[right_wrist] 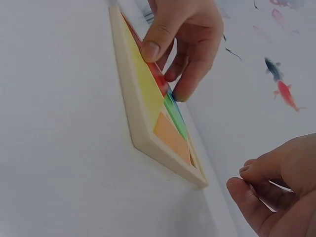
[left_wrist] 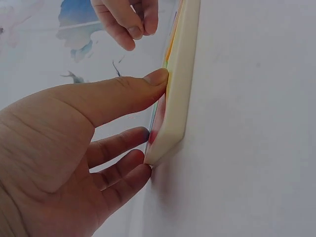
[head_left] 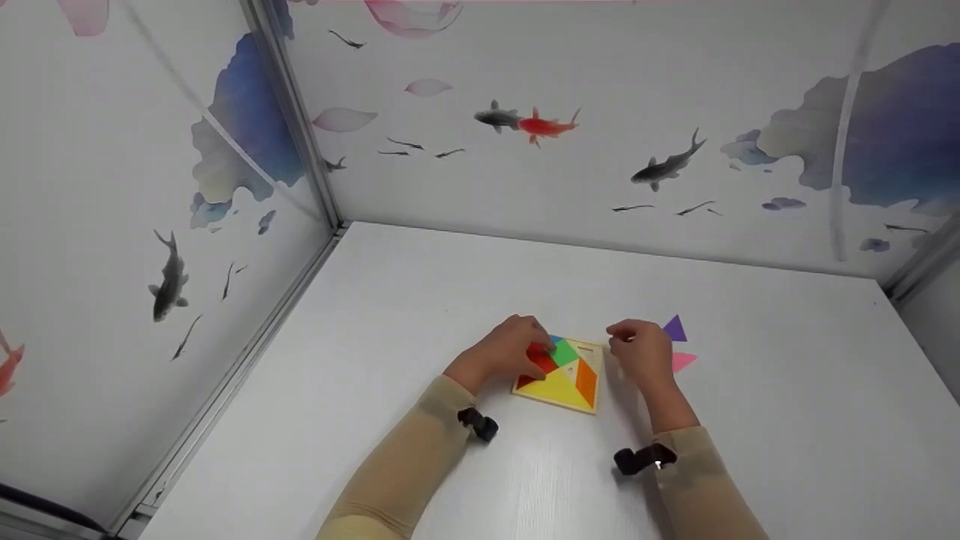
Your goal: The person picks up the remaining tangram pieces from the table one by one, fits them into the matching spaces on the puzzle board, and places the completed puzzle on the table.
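A wooden tangram tray (head_left: 555, 407) lies flat on the white table, holding a yellow piece (head_left: 559, 388), an orange piece (head_left: 586, 384), a green piece (head_left: 565, 352) and a red piece (head_left: 543, 360). Bare wood shows at its upper right and in a small triangle near the middle. My left hand (head_left: 506, 349) rests over the tray's left side, thumb and fingertips touching the red area and edge. Just right of the tray hovers my right hand (head_left: 641, 352), its fingers loosely bent, with nothing visible between thumb and index finger (right_wrist: 242, 195).
To the right of my right hand lie a purple triangle (head_left: 676, 328) and a pink piece (head_left: 682, 361), the latter partly hidden by that hand. White panels printed with fish (head_left: 547, 126) border the table (head_left: 420, 277) at the back and left.
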A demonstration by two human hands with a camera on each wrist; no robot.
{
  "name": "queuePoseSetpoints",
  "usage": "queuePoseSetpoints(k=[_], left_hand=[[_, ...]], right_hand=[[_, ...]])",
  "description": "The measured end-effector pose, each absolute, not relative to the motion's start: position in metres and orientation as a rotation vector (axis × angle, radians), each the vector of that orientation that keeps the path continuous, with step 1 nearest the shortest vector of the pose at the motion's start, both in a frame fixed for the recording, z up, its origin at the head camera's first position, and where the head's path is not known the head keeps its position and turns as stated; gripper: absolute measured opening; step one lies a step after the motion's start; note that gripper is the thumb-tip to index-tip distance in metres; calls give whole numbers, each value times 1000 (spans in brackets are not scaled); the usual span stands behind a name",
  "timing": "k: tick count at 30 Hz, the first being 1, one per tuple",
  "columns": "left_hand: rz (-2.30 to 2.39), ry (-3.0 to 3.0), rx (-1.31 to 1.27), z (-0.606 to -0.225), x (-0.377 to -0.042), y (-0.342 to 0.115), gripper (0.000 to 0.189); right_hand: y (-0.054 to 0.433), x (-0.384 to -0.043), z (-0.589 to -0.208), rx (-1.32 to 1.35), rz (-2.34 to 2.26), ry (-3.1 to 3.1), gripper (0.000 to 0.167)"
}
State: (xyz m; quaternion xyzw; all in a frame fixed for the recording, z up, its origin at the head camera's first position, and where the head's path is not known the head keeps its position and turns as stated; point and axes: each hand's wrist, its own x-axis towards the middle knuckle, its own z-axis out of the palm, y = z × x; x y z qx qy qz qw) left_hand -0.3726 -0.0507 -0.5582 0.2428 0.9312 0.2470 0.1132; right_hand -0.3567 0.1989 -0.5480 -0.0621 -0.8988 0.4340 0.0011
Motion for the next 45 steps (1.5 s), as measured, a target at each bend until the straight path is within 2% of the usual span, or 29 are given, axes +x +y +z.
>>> queuePoseSetpoints(k=[14, 20, 28, 45], left_hand=[[638, 2733, 768, -558, -373, -54, 39], [611, 2735, 779, -559, -373, -54, 38], [614, 2738, 778, -560, -373, -54, 39], [595, 2750, 817, -559, -374, -54, 37]], right_hand=[[253, -361, -544, -259, 1384, -2723, 29], [277, -358, -544, -401, 1502, -2683, 35], [302, -357, -548, -534, 1323, -2777, 37], [315, -350, -551, -566, 1292, -2911, 46]])
